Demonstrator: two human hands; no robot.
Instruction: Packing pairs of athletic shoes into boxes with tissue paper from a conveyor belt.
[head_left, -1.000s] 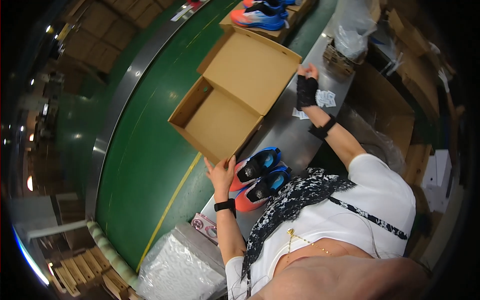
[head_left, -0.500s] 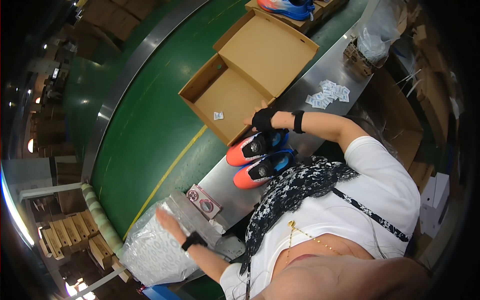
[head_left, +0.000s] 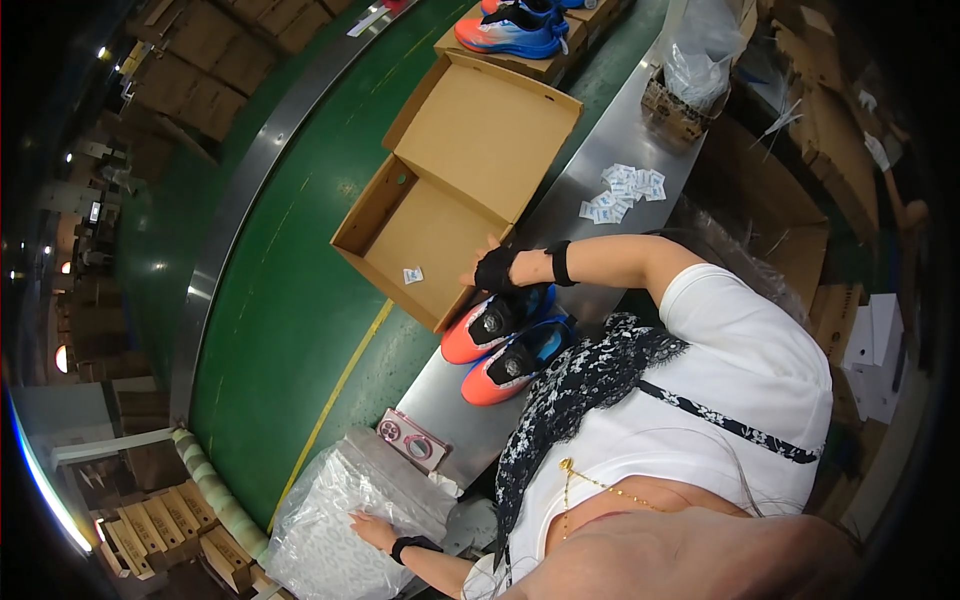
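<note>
An open brown shoebox [head_left: 425, 235] lies on the green belt with its lid [head_left: 490, 130] folded back and one small white packet [head_left: 412, 275] on its floor. My right hand [head_left: 493, 268], in a black fingerless glove, grips the box's near wall. Just beside it, two orange and blue shoes [head_left: 500, 340] lie side by side on the metal table [head_left: 600, 160]. My left hand [head_left: 372, 530], fingers apart, rests flat on a clear bag of white wrapping sheets [head_left: 340, 510] at the lower left.
Loose white packets [head_left: 625, 188] are piled on the table beyond my right arm. A pink-edged card [head_left: 415, 440] lies near the wrapping sheets. Another box with blue and orange shoes [head_left: 515, 30] sits up the belt. A crumpled plastic bag [head_left: 695, 60] and cardboard cartons [head_left: 800, 230] stand on the right.
My right hand came from the packet pile to the box's near wall, and a packet now lies inside. My left hand left the box and shoes and dropped onto the wrapping sheets.
</note>
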